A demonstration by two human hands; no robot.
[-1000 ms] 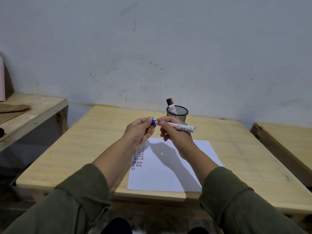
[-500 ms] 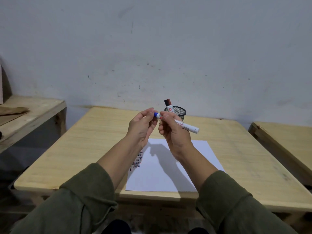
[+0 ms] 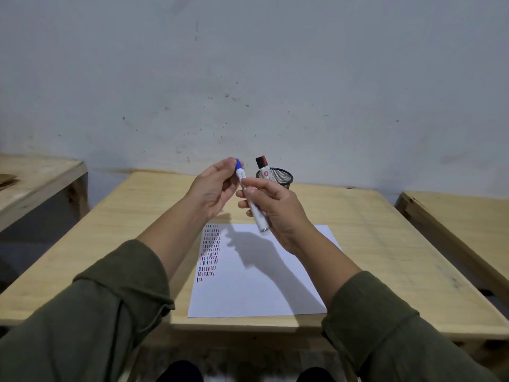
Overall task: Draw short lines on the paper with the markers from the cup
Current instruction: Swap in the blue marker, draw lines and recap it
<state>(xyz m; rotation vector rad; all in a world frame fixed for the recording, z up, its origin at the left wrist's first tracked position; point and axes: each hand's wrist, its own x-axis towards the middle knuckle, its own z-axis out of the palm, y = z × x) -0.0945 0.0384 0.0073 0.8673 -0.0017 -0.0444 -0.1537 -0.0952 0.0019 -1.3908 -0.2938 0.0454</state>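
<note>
A white marker with a blue cap [image 3: 249,197] is held up above the table between both hands. My right hand [image 3: 278,213] grips its white barrel, which slants down toward me. My left hand [image 3: 213,188] pinches the blue cap at the upper end. Below lies a white sheet of paper [image 3: 264,285] with several rows of short red, blue and black lines along its left side. Behind the hands stands a black mesh cup [image 3: 278,177] with a dark-capped marker [image 3: 264,168] sticking out of it.
The paper lies on a light wooden table [image 3: 132,216] against a grey wall. Another wooden table [image 3: 457,216] stands to the right across a narrow gap, and a wooden bench [image 3: 35,175] to the left.
Both hands have risen and the marker has swung from nearly level to steeply tilted, blue cap up. The left-hand fingers stay on the cap.
</note>
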